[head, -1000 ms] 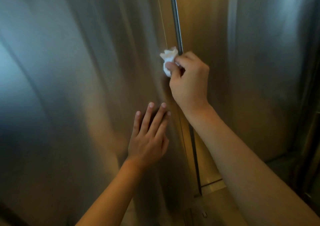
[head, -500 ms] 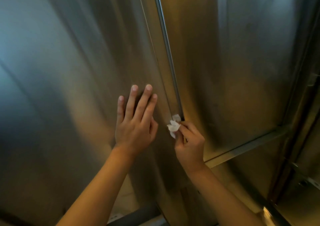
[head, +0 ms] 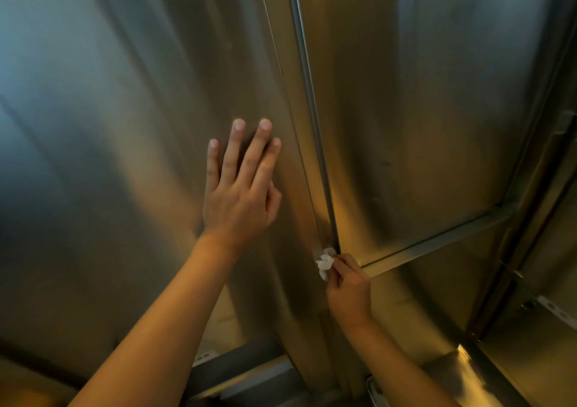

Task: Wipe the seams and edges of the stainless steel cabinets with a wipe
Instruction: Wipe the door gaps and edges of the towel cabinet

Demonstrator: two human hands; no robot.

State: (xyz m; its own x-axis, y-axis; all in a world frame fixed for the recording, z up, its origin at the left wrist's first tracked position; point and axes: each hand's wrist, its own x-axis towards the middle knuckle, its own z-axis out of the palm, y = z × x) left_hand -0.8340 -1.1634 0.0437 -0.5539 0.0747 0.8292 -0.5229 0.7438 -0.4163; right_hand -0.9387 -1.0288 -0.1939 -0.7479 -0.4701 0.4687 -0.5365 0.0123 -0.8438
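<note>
Two stainless steel cabinet doors fill the view, the left door (head: 125, 157) and the right door (head: 421, 110), parted by a vertical seam (head: 307, 94). My right hand (head: 348, 291) pinches a small crumpled white wipe (head: 324, 263) and holds it against the lower end of that seam, where the right door's bottom edge (head: 437, 244) meets it. My left hand (head: 240, 194) lies flat on the left door with fingers straight, just left of the seam.
A further steel panel (head: 437, 297) sits below the right door. Another vertical seam and a hinge (head: 562, 122) run down the far right. Dark frame parts (head: 237, 372) show at the bottom.
My right hand has slid the wipe down the seam from high up to the door's bottom corner. My left hand stays flat on the left door.
</note>
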